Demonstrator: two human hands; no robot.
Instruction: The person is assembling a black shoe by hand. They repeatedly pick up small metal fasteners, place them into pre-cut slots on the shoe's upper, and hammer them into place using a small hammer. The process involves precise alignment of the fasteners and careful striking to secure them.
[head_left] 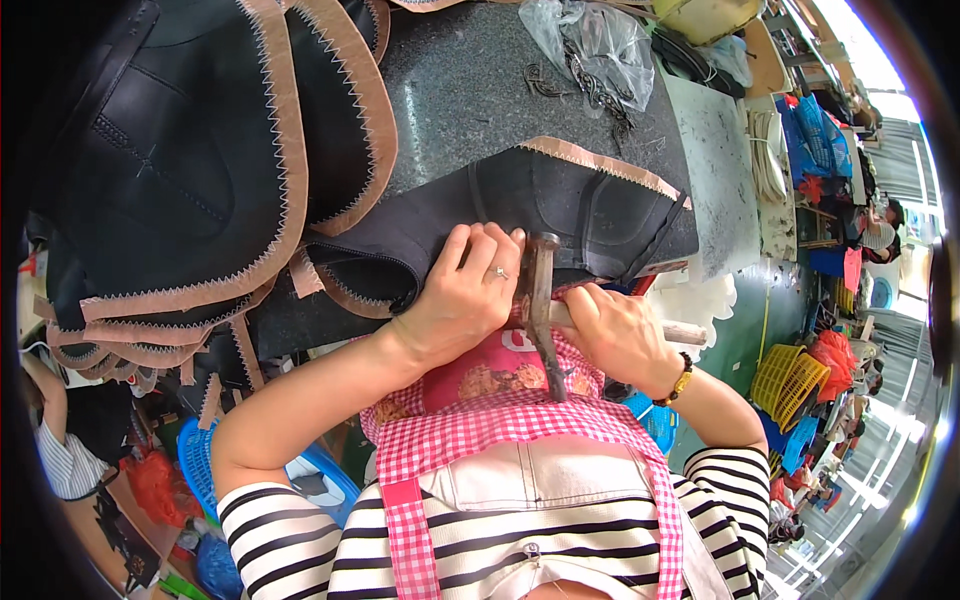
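A black leather boot upper (pixel 522 190) with a tan zigzag-stitched edge lies across the near part of the dark worktop. My left hand (pixel 462 292), a ring on one finger, presses bent fingers onto its near edge and grips it there. Left of that hand, a zip runs along an opening in the leather. In my right hand (pixel 625 338) is a hammer (pixel 541 300), fingers closed round its pale wooden handle. Its long, worn metal head stands just right of my left fingertips, beside the leather. Whether the head touches the leather, I cannot tell.
Several more black boot uppers (pixel 190 170) are stacked at the left, overhanging the worktop (pixel 450 85). At the back lies a clear plastic bag (pixel 590 40) with dark metal pieces beside it. Blue baskets (pixel 195 465) stand below. A yellow crate (pixel 790 385) is at the right; other people are farther off.
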